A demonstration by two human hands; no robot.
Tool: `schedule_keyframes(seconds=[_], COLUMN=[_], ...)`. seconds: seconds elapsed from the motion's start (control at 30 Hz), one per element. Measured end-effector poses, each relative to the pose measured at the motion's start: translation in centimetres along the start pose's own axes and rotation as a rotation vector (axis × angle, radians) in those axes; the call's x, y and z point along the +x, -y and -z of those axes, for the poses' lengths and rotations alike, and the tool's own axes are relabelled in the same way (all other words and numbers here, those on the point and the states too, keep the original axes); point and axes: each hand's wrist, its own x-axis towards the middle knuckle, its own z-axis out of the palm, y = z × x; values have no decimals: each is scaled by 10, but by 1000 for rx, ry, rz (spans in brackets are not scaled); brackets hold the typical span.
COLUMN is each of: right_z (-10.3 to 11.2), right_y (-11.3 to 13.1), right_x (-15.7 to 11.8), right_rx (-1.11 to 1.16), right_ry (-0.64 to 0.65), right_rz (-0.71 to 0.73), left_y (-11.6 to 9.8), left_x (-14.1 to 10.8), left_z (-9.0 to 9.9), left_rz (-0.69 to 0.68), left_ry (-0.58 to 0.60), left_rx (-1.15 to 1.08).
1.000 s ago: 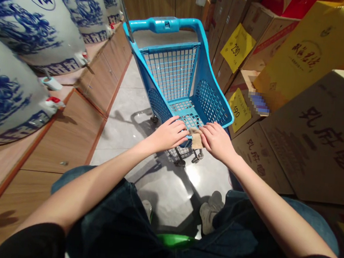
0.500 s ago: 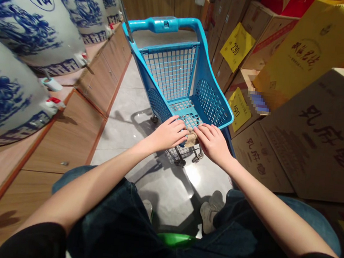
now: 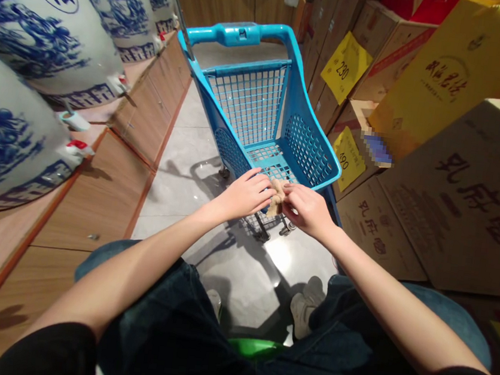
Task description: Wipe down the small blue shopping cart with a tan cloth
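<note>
A blue plastic shopping cart (image 3: 258,113) stands in front of me, its low front rim nearest my knees. My left hand (image 3: 251,197) is laid over that rim with its fingers curled across the top; its thumb is hidden. Beside its fingertips a crumpled tan cloth (image 3: 276,202) hangs over the rim. My right hand (image 3: 306,209) is closed on the cloth, pinching its right side between thumb and fingers. The two hands are close together, with the cloth between them.
Large blue-and-white porcelain jars (image 3: 29,24) with taps stand on a wooden cabinet (image 3: 91,193) at the left. Cardboard boxes (image 3: 469,200), a yellow bag (image 3: 461,73) and yellow price signs (image 3: 345,69) crowd the right. A green seat edge (image 3: 256,348) shows between my legs.
My right hand has gone from lying flat with fingers over the rim to pinching the cloth, which is now more bunched up. My left hand stays almost where it was.
</note>
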Motion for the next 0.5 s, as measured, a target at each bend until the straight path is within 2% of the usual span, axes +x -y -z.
schedule_keyframes(seconds=[0.17,0.33,0.4,0.5], right_z=[5,15,15,8], right_y=[16,14,12,11], right_x=[0,-1,-2,-4], right_rx=[-29,-64,-19,18], right_ry=[-23,9,44,15], right_rz=[64,183,140,-32], left_y=[0,0,0,-1], left_x=[-1,0,0,2], left_z=[3,2,2,3], left_rz=[3,8,7,16], left_ry=[4,10,13,26], left_rx=[4,-1,-1,1])
